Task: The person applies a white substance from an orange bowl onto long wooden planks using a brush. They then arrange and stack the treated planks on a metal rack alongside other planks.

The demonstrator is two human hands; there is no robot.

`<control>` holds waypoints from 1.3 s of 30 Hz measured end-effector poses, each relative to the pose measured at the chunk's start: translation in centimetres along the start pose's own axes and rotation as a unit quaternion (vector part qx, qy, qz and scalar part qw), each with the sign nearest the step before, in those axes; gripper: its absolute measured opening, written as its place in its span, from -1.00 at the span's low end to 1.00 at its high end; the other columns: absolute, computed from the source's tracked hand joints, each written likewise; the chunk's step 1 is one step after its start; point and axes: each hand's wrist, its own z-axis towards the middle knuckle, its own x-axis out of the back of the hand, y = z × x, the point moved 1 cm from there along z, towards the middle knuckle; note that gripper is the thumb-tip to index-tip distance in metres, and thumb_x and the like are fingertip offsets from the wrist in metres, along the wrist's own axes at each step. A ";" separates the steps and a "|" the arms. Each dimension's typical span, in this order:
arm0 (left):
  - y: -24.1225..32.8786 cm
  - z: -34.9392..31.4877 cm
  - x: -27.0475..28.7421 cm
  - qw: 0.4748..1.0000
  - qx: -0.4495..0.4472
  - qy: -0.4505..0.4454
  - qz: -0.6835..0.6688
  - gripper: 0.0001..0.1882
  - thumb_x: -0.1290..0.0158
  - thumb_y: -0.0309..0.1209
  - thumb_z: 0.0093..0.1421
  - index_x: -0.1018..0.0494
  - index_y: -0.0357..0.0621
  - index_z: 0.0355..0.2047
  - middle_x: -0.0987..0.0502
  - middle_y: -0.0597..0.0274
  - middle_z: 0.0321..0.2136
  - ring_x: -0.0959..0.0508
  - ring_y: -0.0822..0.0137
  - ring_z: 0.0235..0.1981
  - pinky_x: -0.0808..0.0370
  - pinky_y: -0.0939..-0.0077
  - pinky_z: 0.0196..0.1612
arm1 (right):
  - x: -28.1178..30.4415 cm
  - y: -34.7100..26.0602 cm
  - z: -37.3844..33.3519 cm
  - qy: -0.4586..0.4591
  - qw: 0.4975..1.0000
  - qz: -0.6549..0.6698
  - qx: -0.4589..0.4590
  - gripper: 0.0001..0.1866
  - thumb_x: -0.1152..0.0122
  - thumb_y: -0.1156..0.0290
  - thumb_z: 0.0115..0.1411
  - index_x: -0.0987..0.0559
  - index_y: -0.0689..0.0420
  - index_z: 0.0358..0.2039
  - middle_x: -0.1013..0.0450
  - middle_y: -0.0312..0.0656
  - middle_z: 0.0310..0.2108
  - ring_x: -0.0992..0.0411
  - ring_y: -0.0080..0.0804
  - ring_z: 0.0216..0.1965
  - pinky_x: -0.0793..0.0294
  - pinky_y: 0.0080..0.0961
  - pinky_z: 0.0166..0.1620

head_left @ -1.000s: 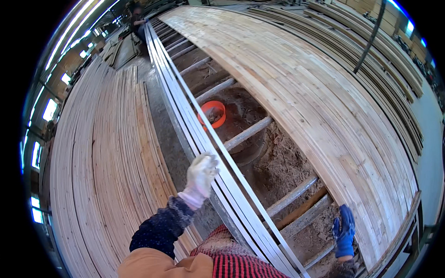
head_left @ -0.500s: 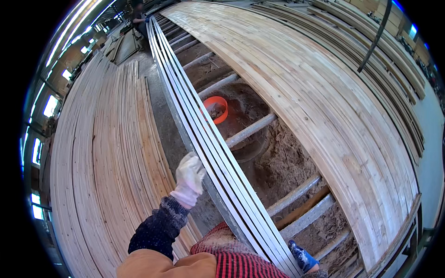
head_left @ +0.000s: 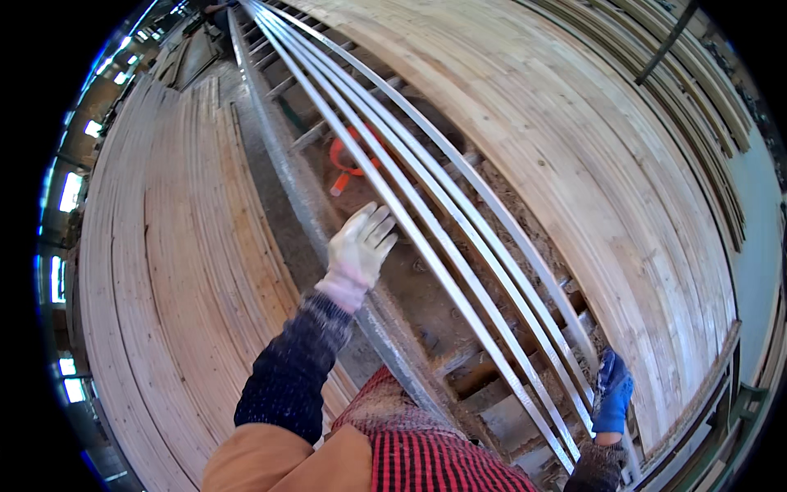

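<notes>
Several long, narrow pale wooden strips (head_left: pixel 447 283) run from the far end toward my right side, spread apart with gaps between them. At their near end is my right hand (head_left: pixel 612 392) in a blue glove, its fingers closed round the outermost strip; the grip is partly hidden. My left hand (head_left: pixel 361 246), in a whitish glove, is open with fingers stretched out. Its fingertips are at the leftmost strip; whether they touch it I cannot tell. Under the strips lies a rack with crossbars and a metal side rail (head_left: pixel 287 176).
A broad layer of pale boards (head_left: pixel 566 189) covers the right side. More long boards (head_left: pixel 180 271) lie on the left. An orange bucket (head_left: pixel 338 156) stands below the strips among sawdust. At the far end a person (head_left: pixel 220 15) is partly visible. A dark post (head_left: pixel 668 45) rises at upper right.
The strips, bunched along the left rail before, have moved right and fanned apart. My right hand has moved right and up with them. My left hand has moved right and opened.
</notes>
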 end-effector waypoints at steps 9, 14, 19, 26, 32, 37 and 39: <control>-12.0 1.6 -3.8 0.989 0.109 -0.016 -0.098 -0.36 0.25 0.16 0.41 -0.25 0.02 0.29 -0.35 0.22 0.23 -0.37 0.18 0.20 -0.37 0.10 0.26 | 4.7 -4.9 -2.2 0.019 0.986 0.162 0.046 -0.74 -0.12 0.44 0.35 -0.61 0.30 -0.04 -0.60 -0.04 -0.11 -0.54 -0.33 -0.07 -0.47 -0.41 0.06; -13.6 3.5 -5.3 0.972 0.139 -0.136 -0.133 -0.32 0.25 0.19 0.38 -0.19 0.08 0.34 -0.29 0.16 0.28 -0.29 0.06 0.27 -0.28 -0.11 0.28 | 4.8 -2.6 -2.5 0.004 0.965 0.261 -0.022 -0.72 -0.17 0.41 0.34 -0.60 0.29 -0.02 -0.60 -0.08 -0.10 -0.53 -0.37 -0.05 -0.45 -0.42 0.08; -11.5 1.7 -2.8 0.982 0.151 -0.099 -0.059 -0.47 0.31 -0.02 0.47 -0.16 0.07 0.34 -0.35 0.15 0.21 -0.38 0.16 0.22 -0.34 0.05 0.30 | 2.9 -0.9 0.2 0.114 0.972 -0.003 0.207 -0.68 -0.20 0.35 0.28 -0.59 0.13 0.02 -0.54 0.02 0.02 -0.49 -0.01 0.08 -0.41 -0.20 0.19; -6.5 -3.4 -0.2 0.979 0.161 0.060 0.108 -0.52 0.05 -0.04 0.40 -0.27 -0.04 0.19 -0.40 0.12 0.09 -0.46 0.11 0.09 -0.47 0.01 0.14 | -2.2 -1.3 -2.9 0.062 0.982 -0.107 0.142 -0.48 -0.14 0.27 0.26 -0.43 0.04 0.23 -0.32 0.01 0.27 -0.24 0.08 0.31 -0.13 0.01 0.35; -7.7 -2.9 1.3 0.990 0.132 0.033 0.036 -0.60 0.04 -0.08 0.41 -0.30 0.00 0.12 -0.41 0.15 0.01 -0.46 0.13 0.03 -0.47 0.03 0.11 | -2.0 -4.1 -6.2 0.031 0.973 -0.090 0.210 -0.42 -0.12 0.23 0.22 -0.39 0.06 0.27 -0.29 0.03 0.29 -0.22 0.13 0.32 -0.12 0.04 0.35; -8.2 -3.1 2.4 0.989 0.125 0.050 0.056 -0.60 0.03 -0.09 0.40 -0.32 -0.09 0.06 -0.46 0.13 -0.03 -0.48 0.11 -0.01 -0.48 0.07 0.06 | -3.5 -4.1 -7.4 0.052 0.967 -0.151 0.201 -0.33 -0.15 0.18 0.18 -0.34 0.07 0.31 -0.22 0.01 0.34 -0.19 0.11 0.34 -0.09 0.05 0.36; -8.3 -2.8 3.0 0.988 0.123 0.058 0.073 -0.60 0.02 -0.08 0.40 -0.33 -0.11 0.03 -0.47 0.12 -0.05 -0.49 0.11 -0.03 -0.48 0.08 0.05 | -4.0 -4.0 -7.4 0.050 0.970 -0.148 0.186 -0.29 -0.17 0.15 0.15 -0.32 0.07 0.32 -0.21 0.02 0.35 -0.18 0.10 0.34 -0.08 0.05 0.36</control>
